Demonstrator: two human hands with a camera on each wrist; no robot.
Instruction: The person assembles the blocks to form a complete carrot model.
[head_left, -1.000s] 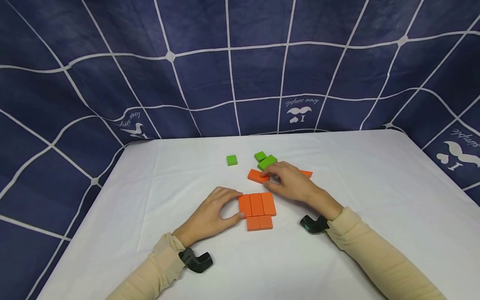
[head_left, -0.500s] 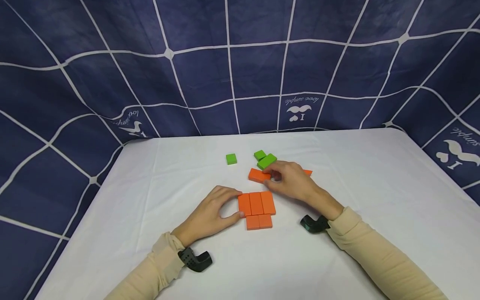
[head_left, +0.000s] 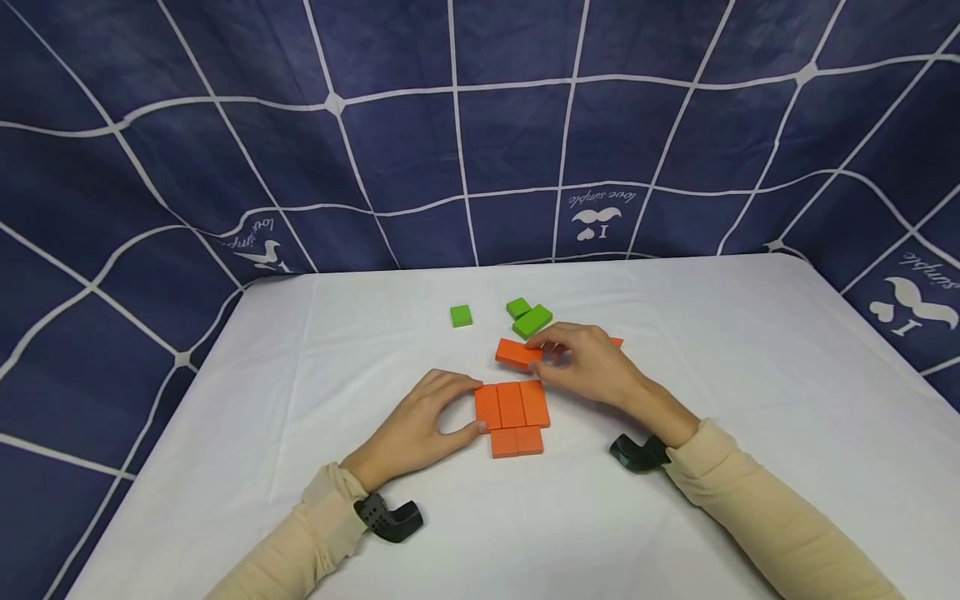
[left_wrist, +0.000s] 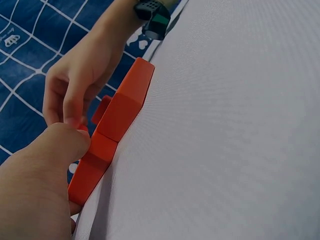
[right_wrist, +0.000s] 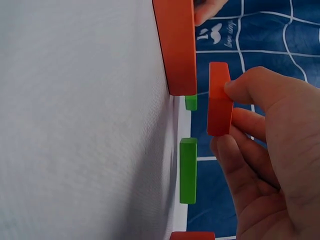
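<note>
With thumb and fingertips, my right hand (head_left: 592, 367) pinches one end of an orange block (head_left: 514, 353). The right wrist view shows this held block (right_wrist: 220, 100) raised off the white surface. My left hand (head_left: 420, 421) holds the left orange block (head_left: 487, 408) of a flat group, its index finger at the far corner and thumb at the near one. That group has three upright orange blocks (head_left: 512, 406) side by side, with two shorter orange blocks (head_left: 517, 442) against their near edge. Part of another orange block (head_left: 617, 342) shows behind my right hand.
A green square block (head_left: 461, 316) lies alone at the back. Right of it, a small green block (head_left: 517, 307) touches or nearly touches a longer green block (head_left: 533, 321). A navy curtain (head_left: 510, 142) with white lines hangs behind the white table (head_left: 720, 333).
My right hand has shifted slightly right along with its pinched block, which now seems lifted a little. The left hand and the orange group stay in place.
</note>
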